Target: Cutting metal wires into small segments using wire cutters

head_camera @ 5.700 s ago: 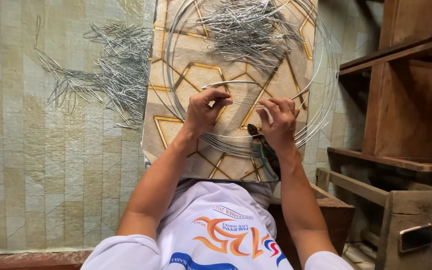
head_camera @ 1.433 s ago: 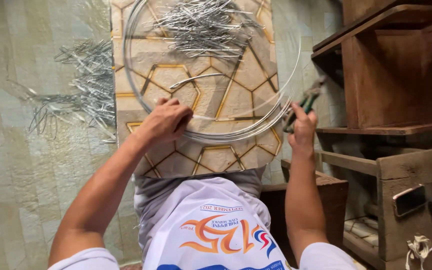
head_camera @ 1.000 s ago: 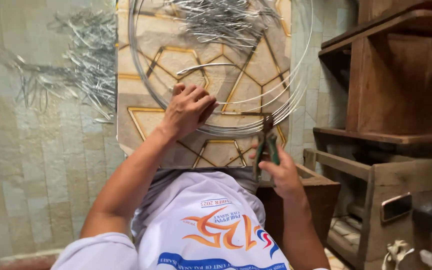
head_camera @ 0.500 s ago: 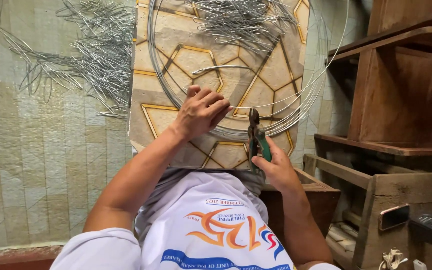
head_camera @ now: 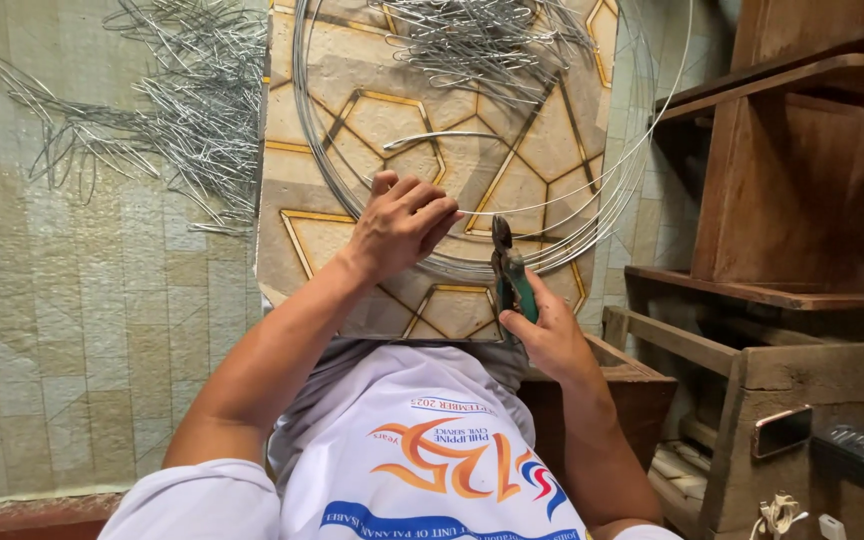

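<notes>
The left hand (head_camera: pixel 399 225) pinched a wire end (head_camera: pixel 482 212) off the wire coil (head_camera: pixel 472 262), lying sideways toward the pliers (head_camera: pixel 508 278) gripped upright in the right hand (head_camera: pixel 552 335), just right of it.

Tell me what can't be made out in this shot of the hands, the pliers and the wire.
- Head view: wire coil top cut off by frame edge.
- Wire end hidden under left hand fingers.
- Pliers handles covered by right hand; jaws too small to tell whether they bite wire.
</notes>
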